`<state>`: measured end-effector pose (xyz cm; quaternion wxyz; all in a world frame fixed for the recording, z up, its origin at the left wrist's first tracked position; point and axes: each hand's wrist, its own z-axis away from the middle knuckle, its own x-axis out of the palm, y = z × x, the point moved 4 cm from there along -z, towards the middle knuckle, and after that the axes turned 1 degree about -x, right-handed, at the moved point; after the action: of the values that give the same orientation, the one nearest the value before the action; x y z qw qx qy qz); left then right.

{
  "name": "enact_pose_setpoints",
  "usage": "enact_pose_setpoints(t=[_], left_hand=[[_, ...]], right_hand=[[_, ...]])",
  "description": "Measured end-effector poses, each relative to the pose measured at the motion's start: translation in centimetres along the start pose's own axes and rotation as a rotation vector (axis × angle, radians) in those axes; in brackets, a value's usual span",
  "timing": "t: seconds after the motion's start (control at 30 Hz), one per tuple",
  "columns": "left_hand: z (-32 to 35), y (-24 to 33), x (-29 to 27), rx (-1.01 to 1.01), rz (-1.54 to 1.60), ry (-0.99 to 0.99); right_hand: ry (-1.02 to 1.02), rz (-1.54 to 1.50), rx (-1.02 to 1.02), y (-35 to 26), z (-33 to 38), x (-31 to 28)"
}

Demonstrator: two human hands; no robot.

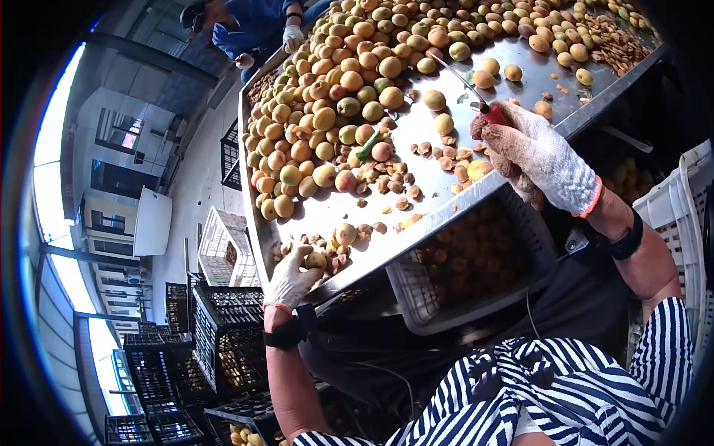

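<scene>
My right hand (532,152), in a white knitted glove browned at the fingers, is closed round the red handle of a knife (495,114). Its thin blade points up and to the left over the metal table (487,85). At the table's near left corner, my gloved left hand (291,281) has its fingers curled on an apricot (315,260); part of the fruit is covered by the glove. Brown apricot stones (341,253) lie beside that hand. A large heap of yellow-green apricots (327,111) covers the left and far parts of the table.
Under the table's near edge stands a pale crate (420,297) holding shaded fruit pieces. Black crates (230,334) are stacked at the left, and a white crate (692,215) is at the right. Across the table is another person (256,30) with a gloved hand (292,37).
</scene>
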<state>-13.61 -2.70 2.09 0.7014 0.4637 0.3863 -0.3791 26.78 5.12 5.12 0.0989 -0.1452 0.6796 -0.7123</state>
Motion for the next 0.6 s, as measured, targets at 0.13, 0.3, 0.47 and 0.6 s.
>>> enact_pose_setpoints(t=[0.13, 0.3, 0.47, 0.6], left_hand=[[-0.7, 3.6, 0.5, 0.033, 0.273, -0.069], [0.7, 14.1, -0.8, 0.315, 0.92, 0.003], [2.2, 18.7, 0.4, 0.421, 1.219, -0.043], [1.0, 20.6, 2.1, 0.621, 1.507, -0.142]], right_hand=[[0.037, -0.012, -0.019, -0.1, -0.5, 0.4], [0.035, 0.153, -0.212, -1.5, 0.6, 0.3], [-0.196, 0.004, -0.21, -0.4, 1.7, 3.9], [-0.095, 0.291, -0.385, -1.2, 2.5, 4.3]])
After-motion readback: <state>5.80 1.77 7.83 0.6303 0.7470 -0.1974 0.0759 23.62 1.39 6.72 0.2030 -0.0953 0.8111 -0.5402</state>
